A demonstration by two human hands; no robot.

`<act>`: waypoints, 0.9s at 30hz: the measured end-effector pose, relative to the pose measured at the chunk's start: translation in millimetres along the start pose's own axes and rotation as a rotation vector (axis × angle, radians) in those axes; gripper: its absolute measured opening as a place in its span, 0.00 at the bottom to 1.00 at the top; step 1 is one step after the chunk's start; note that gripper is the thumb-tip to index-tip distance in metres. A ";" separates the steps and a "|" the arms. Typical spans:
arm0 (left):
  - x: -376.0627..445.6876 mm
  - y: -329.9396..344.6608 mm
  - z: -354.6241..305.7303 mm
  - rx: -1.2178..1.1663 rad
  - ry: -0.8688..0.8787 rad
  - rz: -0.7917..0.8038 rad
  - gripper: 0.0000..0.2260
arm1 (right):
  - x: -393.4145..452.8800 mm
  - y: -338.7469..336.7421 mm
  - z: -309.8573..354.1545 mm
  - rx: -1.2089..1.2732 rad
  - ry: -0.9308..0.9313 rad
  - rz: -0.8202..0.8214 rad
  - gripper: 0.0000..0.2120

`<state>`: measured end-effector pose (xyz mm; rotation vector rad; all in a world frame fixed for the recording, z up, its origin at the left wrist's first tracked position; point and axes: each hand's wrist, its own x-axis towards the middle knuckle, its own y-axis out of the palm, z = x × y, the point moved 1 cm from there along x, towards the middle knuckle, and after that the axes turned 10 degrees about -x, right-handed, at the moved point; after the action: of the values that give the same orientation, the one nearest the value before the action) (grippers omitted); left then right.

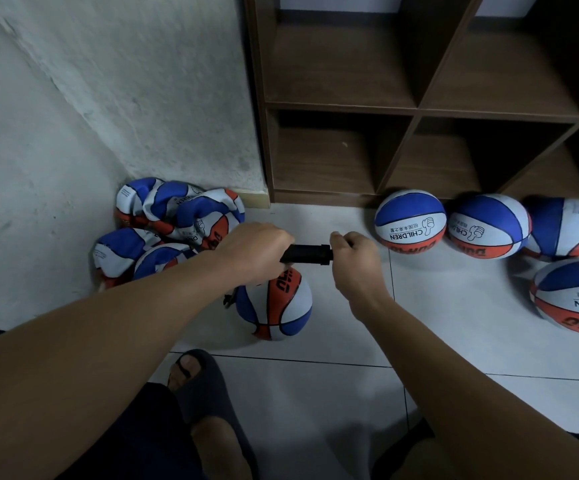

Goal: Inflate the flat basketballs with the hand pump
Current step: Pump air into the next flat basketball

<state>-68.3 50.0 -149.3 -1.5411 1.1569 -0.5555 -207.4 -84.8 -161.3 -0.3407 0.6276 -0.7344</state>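
Near the middle of the tiled floor [333, 386], just beyond a foot in a dark slipper [200, 386], sits the basketball [274, 306] being filled, red, white and blue and already fairly round. Above it the black hand pump [307, 254] lies level between both hands. The left hand [255, 252] is clamped round the pump's left end, directly over the ball; the right hand [354, 259] is curled round the right end, presumably the plunger handle, though the fingers hide it. A thin dark hose or fitting [227, 301] shows at the ball's left side; the needle itself cannot be seen.

Far left, in the wall corner, the flat balls [174, 223] lie crumpled in a heap. They look limp and light, likely to fold and slide when lifted, so each is best taken near its valve and pinned against the floor. Four inflated balls [411, 220] rest to the right, before the wooden shelf unit [416, 109]; these should roll at a touch.

The pump is rigid and best held at both ends, stroked in line so the needle is not bent.
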 end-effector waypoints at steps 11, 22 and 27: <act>-5.0 -6.5 38.0 0.028 -0.125 -0.018 0.15 | 36.0 -50.2 -22.2 0.213 0.197 -0.109 0.09; -0.6 2.6 8.2 -0.027 -0.091 0.002 0.03 | 2.1 -8.3 7.6 0.036 -0.058 -0.057 0.14; -2.1 6.1 2.0 -0.012 -0.072 0.031 0.04 | -0.5 5.4 -1.0 0.049 -0.018 0.041 0.16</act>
<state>-69.8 53.1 -155.1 -1.5390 1.1285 -0.4693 -205.6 -80.8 -164.5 -0.2878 0.5972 -0.7056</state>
